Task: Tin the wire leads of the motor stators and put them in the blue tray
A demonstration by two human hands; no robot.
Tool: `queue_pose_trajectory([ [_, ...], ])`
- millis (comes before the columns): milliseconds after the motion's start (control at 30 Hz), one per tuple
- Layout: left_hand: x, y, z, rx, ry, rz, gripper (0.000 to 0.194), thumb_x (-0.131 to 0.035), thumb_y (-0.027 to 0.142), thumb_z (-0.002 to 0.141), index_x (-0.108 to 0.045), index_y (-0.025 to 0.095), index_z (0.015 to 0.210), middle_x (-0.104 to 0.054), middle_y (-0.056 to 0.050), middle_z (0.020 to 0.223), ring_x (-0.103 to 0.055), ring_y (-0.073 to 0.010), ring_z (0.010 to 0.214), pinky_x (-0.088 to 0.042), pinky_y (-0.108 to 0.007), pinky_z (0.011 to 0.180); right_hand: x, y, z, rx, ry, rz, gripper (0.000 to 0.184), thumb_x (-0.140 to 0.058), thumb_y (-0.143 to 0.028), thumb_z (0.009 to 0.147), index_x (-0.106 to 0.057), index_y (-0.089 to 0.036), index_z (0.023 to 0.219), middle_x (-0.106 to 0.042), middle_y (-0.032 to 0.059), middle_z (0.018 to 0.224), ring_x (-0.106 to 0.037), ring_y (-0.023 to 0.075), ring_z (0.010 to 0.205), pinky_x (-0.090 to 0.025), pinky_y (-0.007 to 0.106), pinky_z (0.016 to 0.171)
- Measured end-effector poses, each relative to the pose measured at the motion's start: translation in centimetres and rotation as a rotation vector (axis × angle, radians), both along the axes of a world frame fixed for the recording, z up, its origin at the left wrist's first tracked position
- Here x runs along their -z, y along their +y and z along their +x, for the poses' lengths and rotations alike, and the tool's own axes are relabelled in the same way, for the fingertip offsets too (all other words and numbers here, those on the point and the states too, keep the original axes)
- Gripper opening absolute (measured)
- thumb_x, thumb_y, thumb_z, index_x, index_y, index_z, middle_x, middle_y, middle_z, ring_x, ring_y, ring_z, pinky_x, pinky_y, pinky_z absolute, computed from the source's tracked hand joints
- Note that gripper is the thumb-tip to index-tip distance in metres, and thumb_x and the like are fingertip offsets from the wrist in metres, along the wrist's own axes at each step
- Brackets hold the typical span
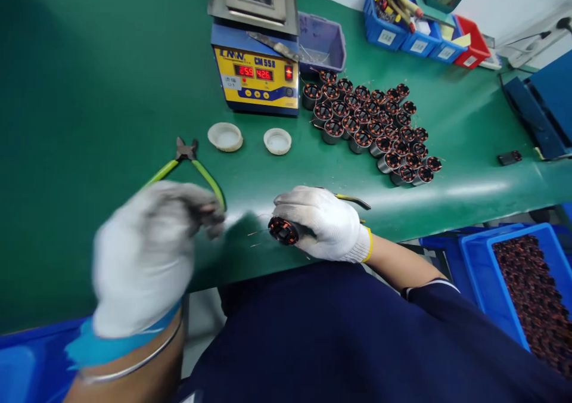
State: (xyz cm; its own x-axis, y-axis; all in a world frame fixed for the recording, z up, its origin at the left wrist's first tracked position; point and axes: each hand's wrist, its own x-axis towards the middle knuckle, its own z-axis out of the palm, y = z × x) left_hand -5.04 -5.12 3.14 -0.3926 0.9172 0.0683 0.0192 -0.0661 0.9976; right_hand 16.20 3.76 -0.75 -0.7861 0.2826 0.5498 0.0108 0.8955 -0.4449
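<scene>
My right hand (319, 221), in a white knit glove, is closed around a motor stator (283, 231) lying on its side. Its dark end with copper-coloured parts faces left, and thin wires stick out from it. My left hand (154, 242), gloved with a blue cuff, is blurred by motion. Its fingers look curled, but whether anything is between them cannot be seen. Behind that hand, side cutters (185, 151) with green handles lie spread, jaws pointing away. A tool with a yellow handle and dark tip (353, 200) is partly hidden behind my right hand.
Several upright stators (361, 117) stand grouped right of a yellow-and-blue CM 558 heating unit (257, 84). Two shallow white dishes (277, 141) sit before it. A purple bin (333, 39), blue bins (386, 33) and a red bin (473, 42) line the back. A blue crate (480, 272) holds dark parts.
</scene>
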Motion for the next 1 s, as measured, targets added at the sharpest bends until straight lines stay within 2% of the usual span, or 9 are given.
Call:
queue_pose_trajectory([
  [67,0.7,0.8,0.5,0.091,0.210,-0.120,0.026,-0.079,0.047,0.075,-0.071,0.023,0.078,-0.066,-0.001,0.073,-0.059,-0.0146,0.061,-0.047,-0.027,0.050,0.0,0.0,-0.1,0.016,-0.004,0.024,0.039,-0.052,-0.015,0.090,-0.056,-0.010,0.129,-0.064,0.0178,0.128,-0.062,0.0225,0.121,-0.054,0.038,0.106],
  [167,1.6,1.2,0.8,0.194,0.242,-0.193,0.033,-0.079,0.048,0.072,-0.063,0.021,0.062,-0.058,-0.001,0.060,-0.052,-0.0144,0.053,-0.044,-0.027,0.045,-0.3,-0.2,0.0,0.048,-0.010,0.017,0.039,-0.052,-0.016,0.090,-0.056,-0.011,0.129,-0.064,0.0161,0.129,-0.062,0.0216,0.121,-0.055,0.037,0.104],
  [267,1.8,0.2,-0.3,0.352,0.099,-0.172,0.048,-0.083,0.055,0.068,-0.054,0.022,0.049,-0.049,-0.002,0.048,-0.047,-0.0145,0.043,-0.039,-0.030,0.038,-0.6,-0.5,0.2,0.034,-0.024,-0.043,0.035,-0.054,-0.021,0.093,-0.057,-0.012,0.127,-0.065,0.0149,0.127,-0.063,0.0199,0.121,-0.055,0.033,0.104],
  [367,2.3,-0.8,-1.8,0.461,-0.217,-0.052,0.057,-0.078,0.059,0.074,-0.046,0.023,0.044,-0.034,0.000,0.038,-0.037,-0.0132,0.033,-0.036,-0.031,0.033,-0.5,-0.6,0.3,0.077,0.012,-0.079,0.037,-0.057,-0.022,0.091,-0.056,-0.013,0.127,-0.066,0.0148,0.125,-0.063,0.0206,0.120,-0.055,0.034,0.102],
  [467,3.4,-0.9,-1.8,0.425,-0.193,-0.064,0.044,-0.075,0.056,0.077,-0.061,0.022,0.053,-0.045,-0.003,0.044,-0.042,-0.0144,0.036,-0.034,-0.029,0.031,0.1,-0.4,0.2,0.126,0.042,-0.107,0.047,-0.062,-0.021,0.085,-0.054,-0.015,0.130,-0.065,0.0137,0.126,-0.063,0.0225,0.120,-0.054,0.036,0.101],
  [600,4.2,-0.6,0.2,0.412,0.003,-0.271,0.029,-0.080,0.042,0.075,-0.069,0.019,0.061,-0.057,-0.004,0.055,-0.050,-0.0133,0.045,-0.038,-0.024,0.037,0.5,-0.5,-0.2,0.111,0.029,-0.115,0.050,-0.063,-0.024,0.084,-0.052,-0.015,0.131,-0.065,0.0140,0.127,-0.062,0.0236,0.121,-0.054,0.038,0.101],
  [767,3.2,-1.5,1.0,0.061,-0.240,-0.154,0.027,-0.082,0.041,0.075,-0.069,0.019,0.066,-0.063,-0.003,0.067,-0.057,-0.0144,0.053,-0.046,-0.024,0.041,-1.3,0.1,0.6,0.264,-0.107,-0.225,0.050,-0.068,-0.031,0.080,-0.056,-0.018,0.127,-0.065,0.0106,0.123,-0.064,0.0253,0.115,-0.056,0.040,0.097],
  [867,3.7,-3.0,0.6,-0.086,-0.178,-0.119,0.018,-0.080,0.038,0.079,-0.072,0.022,0.074,-0.067,-0.003,0.073,-0.065,-0.0160,0.062,-0.055,-0.025,0.050,-2.8,3.4,0.7,0.441,-0.281,-0.222,0.054,-0.071,-0.025,0.076,-0.059,-0.019,0.129,-0.063,0.0085,0.124,-0.065,0.0271,0.112,-0.057,0.043,0.096],
  [1000,6.2,-5.1,0.7,0.011,0.088,-0.197,0.013,-0.075,0.034,0.083,-0.075,0.021,0.081,-0.073,-0.005,0.081,-0.069,-0.0175,0.067,-0.061,-0.027,0.063,-3.0,10.2,-1.0,0.466,-0.457,-0.090,0.059,-0.072,-0.013,0.071,-0.061,-0.014,0.129,-0.062,0.0104,0.126,-0.063,0.0268,0.112,-0.054,0.043,0.102],
])
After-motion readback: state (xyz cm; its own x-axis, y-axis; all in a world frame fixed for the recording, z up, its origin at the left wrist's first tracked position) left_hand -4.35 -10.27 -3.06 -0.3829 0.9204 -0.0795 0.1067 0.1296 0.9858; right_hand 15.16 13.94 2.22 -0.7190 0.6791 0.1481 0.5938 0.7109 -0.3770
